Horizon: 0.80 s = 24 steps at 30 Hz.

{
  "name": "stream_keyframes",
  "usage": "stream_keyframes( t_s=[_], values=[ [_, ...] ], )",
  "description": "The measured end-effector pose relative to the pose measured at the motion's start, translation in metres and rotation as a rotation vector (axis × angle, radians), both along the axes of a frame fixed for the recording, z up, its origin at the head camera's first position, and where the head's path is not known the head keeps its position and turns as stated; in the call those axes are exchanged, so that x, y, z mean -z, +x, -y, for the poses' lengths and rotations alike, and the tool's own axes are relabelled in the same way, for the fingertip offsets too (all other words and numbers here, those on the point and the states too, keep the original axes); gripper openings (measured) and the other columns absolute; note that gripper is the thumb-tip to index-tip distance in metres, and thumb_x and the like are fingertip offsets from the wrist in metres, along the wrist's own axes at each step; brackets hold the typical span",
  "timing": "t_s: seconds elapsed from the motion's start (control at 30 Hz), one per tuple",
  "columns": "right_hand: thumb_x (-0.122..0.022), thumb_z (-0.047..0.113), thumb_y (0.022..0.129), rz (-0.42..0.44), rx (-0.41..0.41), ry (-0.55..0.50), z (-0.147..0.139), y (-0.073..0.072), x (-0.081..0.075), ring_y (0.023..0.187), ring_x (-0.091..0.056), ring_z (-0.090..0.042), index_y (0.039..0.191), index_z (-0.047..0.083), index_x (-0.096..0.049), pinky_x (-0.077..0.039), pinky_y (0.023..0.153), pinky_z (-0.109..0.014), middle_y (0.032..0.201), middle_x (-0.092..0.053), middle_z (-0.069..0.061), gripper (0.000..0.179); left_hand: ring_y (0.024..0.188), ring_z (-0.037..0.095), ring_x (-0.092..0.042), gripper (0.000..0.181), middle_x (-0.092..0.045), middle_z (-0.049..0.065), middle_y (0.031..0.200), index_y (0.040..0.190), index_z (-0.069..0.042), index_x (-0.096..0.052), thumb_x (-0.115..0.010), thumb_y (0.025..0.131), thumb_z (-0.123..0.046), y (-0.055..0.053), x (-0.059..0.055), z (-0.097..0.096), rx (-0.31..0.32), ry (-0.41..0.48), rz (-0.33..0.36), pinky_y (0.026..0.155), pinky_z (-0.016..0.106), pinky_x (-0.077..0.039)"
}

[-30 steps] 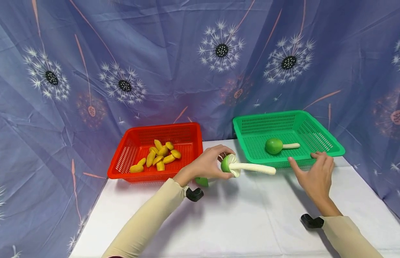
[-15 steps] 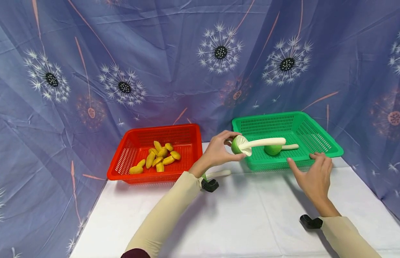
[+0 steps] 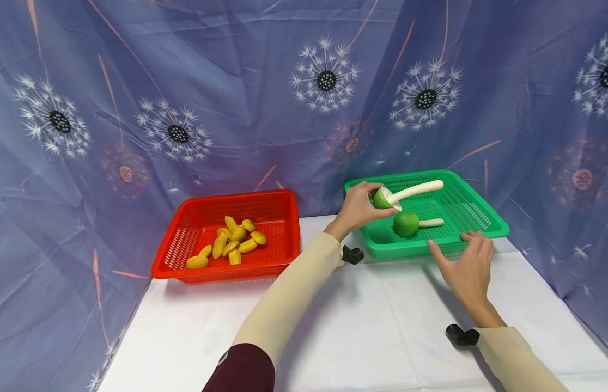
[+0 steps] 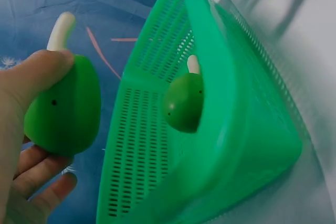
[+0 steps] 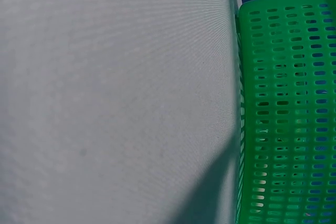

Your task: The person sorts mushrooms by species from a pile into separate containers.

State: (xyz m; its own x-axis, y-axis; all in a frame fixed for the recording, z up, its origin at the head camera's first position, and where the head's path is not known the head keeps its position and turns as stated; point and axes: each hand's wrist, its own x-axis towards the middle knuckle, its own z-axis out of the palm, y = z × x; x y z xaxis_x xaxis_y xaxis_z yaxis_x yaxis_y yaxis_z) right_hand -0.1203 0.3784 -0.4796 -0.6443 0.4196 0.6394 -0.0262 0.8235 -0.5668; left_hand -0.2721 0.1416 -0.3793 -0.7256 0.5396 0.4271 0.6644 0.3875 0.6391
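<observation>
My left hand (image 3: 361, 209) grips a toy mushroom (image 3: 386, 200) by its round green cap, over the left part of the green basket (image 3: 480, 235). Its white stem points right and slightly up. In the left wrist view, the thumb presses the cap (image 4: 68, 108) from above, with fingers beneath. A second green-capped mushroom (image 3: 407, 224) lies inside the basket, stem to the right. My right hand (image 3: 468, 269) rests its fingertips on the basket's front rim, thumb spread to the left. The right wrist view shows the basket's slotted wall (image 5: 289, 114) but no hand.
A red basket (image 3: 279, 267) with several yellow mushrooms (image 3: 238, 234) stands at the left. White cloth (image 3: 372, 326) covers the table. A blue dandelion-print curtain (image 3: 265, 109) hangs close behind both baskets.
My left hand has carried the mushroom right and up, from in front of the baskets to over the green one. The forearm now hides another mushroom on the table. The right hand keeps its place.
</observation>
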Motion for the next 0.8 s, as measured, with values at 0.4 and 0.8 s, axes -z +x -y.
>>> stream_keyframes(
  t_s=[0.4,0.8],
  values=[
    [-0.081,0.04,0.084,0.022,-0.008,0.0,0.008,-0.001,0.002,0.13,-0.038,-0.051,0.126,-0.012,-0.047,-0.038,0.095,-0.063,0.135,-0.04,-0.035,0.075,0.093,0.017,-0.061,0.071,-0.067,0.006,0.109,0.139,-0.004,-0.062,-0.084,0.086,-0.044,-0.023,-0.008,-0.026,-0.178,-0.085,0.106,0.069,0.021,-0.053],
    [-0.083,0.042,0.082,0.002,0.031,0.033,0.002,0.0,-0.001,0.131,-0.039,-0.051,0.125,-0.012,-0.049,-0.039,0.1,-0.062,0.132,-0.042,-0.034,0.077,0.15,0.027,-0.032,0.131,-0.02,-0.005,0.169,0.157,-0.055,0.012,-0.089,0.074,-0.054,-0.025,0.0,-0.041,-0.032,0.039,0.174,0.111,0.056,-0.042]
  ],
)
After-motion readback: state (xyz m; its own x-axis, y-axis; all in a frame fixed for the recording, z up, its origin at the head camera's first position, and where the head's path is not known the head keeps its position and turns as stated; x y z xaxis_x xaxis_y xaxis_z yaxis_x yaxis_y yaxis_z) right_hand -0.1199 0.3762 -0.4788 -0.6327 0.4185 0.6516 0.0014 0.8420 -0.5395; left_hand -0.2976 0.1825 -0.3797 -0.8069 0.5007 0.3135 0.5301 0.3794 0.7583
